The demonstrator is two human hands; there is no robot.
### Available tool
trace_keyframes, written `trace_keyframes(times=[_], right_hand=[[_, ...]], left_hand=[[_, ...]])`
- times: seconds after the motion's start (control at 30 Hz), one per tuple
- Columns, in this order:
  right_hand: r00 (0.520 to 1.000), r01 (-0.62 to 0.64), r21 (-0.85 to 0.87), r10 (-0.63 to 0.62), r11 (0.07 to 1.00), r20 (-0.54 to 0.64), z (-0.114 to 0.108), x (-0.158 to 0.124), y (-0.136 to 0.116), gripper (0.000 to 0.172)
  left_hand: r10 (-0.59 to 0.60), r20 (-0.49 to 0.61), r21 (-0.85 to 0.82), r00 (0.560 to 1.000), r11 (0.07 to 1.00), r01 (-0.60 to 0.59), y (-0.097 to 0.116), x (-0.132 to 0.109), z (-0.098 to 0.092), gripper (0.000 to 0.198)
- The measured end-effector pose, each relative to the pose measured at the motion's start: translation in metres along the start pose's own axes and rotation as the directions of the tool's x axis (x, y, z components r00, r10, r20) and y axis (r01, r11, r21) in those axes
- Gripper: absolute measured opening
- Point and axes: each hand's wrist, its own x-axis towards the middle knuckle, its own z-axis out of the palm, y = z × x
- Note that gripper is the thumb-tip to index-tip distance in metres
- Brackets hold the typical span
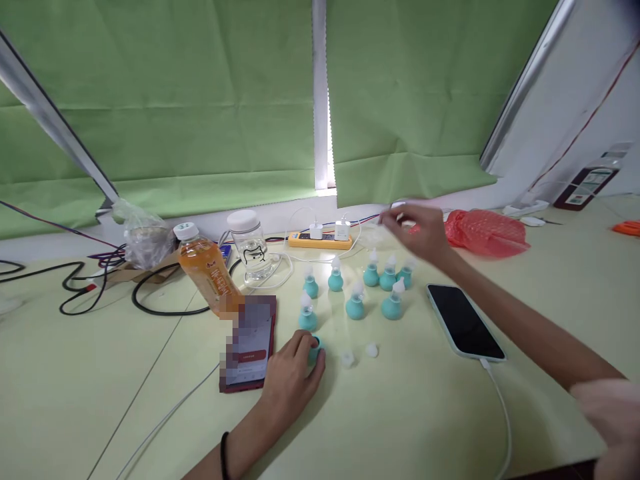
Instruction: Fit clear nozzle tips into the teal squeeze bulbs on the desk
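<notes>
My left hand (295, 373) is closed around a teal squeeze bulb (314, 349) on the table, its dark round opening facing up. To the right of that hand lie two small translucent pieces, a cap (372, 350) and another piece (347, 360). Beyond them stand several teal bulbs (355, 305) fitted with clear pointed tips, resembling nasal aspirators. My right hand (417, 230) is raised past the bulbs, slightly blurred, with fingers pinched together; I cannot make out what is between them. A clear plastic bag (375, 237) lies behind its fingertips.
Left of the bulbs are a phone (250, 347), an orange drink bottle (207, 270) and a clear jar (250, 247). At the back sits a yellow power strip (320, 241) with chargers. A charging phone (465, 320) and a red plastic bag (487, 233) are on the right.
</notes>
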Motion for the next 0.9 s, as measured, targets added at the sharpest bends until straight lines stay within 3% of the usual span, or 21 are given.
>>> trace_keyframes(times=[0.13,0.2,0.4,0.5,0.63,0.8,0.9], right_hand=[[0.987,-0.102,-0.101,0.114,0.99,0.116,-0.005,0.047,0.056,0.036],[0.971,-0.132,-0.163,0.161,0.978,0.176,0.007,0.064,0.081,0.038],[0.975,-0.141,-0.178,0.168,0.974,0.147,0.051,0.091,0.132,0.037],[0.976,-0.161,-0.168,0.183,0.973,0.121,0.062,0.092,0.145,0.027],[0.969,-0.181,-0.133,0.2,0.974,0.148,0.058,0.086,0.153,0.021],[0.978,-0.186,-0.111,0.195,0.976,0.071,0.045,0.082,0.152,0.034],[0.989,-0.122,-0.1,0.13,0.987,0.07,0.046,0.085,0.143,0.038]], left_hand=[[0.022,0.019,0.051,1.0,0.998,-0.023,0.0,0.0,-0.001,0.013],[0.022,0.032,0.07,0.999,0.997,-0.025,-0.001,0.0,-0.001,0.013],[0.027,0.042,0.111,0.999,0.993,-0.032,-0.001,-0.001,-0.001,0.012],[0.032,0.038,0.121,0.999,0.992,-0.036,0.0,0.0,-0.002,0.012],[0.037,0.032,0.125,0.999,0.991,-0.04,0.0,0.0,-0.003,0.012],[0.038,0.041,0.12,0.998,0.992,-0.042,0.0,0.0,-0.002,0.013],[0.035,0.04,0.118,0.999,0.992,-0.039,0.001,0.0,-0.002,0.012]])
